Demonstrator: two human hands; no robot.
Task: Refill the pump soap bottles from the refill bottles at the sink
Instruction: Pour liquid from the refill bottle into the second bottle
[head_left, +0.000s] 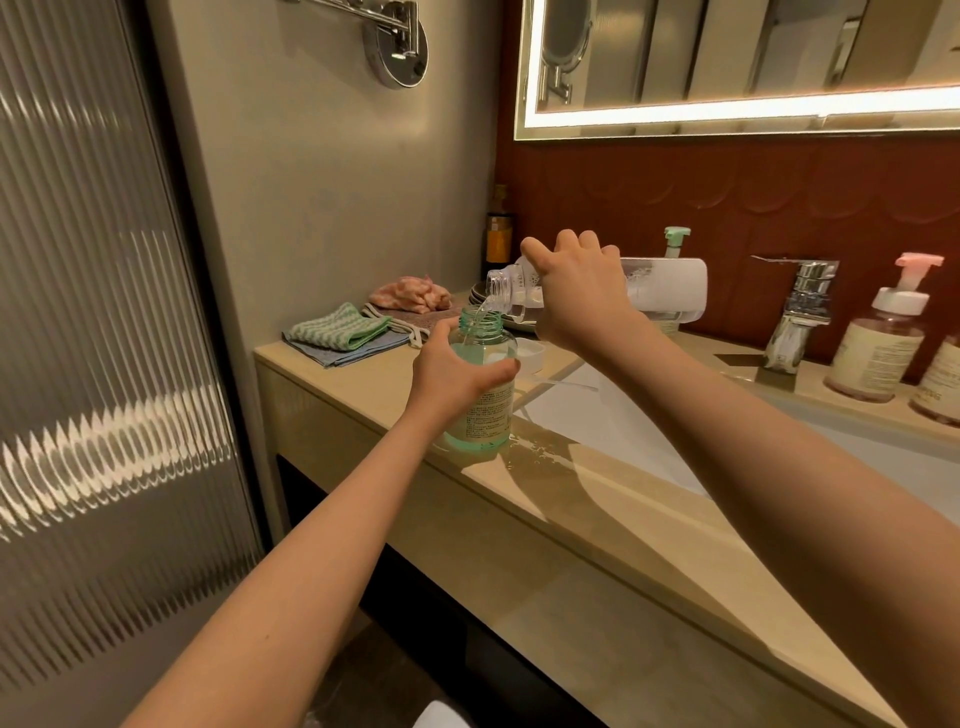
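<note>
A clear green soap bottle (480, 410) with its pump off stands on the beige counter (545, 493) left of the sink. My left hand (452, 371) grips it around the upper body. My right hand (576, 291) holds a white refill bottle (670, 288) tipped on its side, neck pointing left. A thin clear stream runs from that neck into the green bottle's open mouth. A green pump head (677, 240) shows behind the refill bottle. A pink-pump soap bottle (883, 338) stands right of the tap.
Liquid is spilled on the counter (535, 447) beside the green bottle. A white cap (530, 353) lies behind it. Folded cloths (343, 332), a pink cloth (410, 296) and a dark bottle (500, 239) sit at the back left. A chrome tap (800, 317) stands over the white basin (649, 431).
</note>
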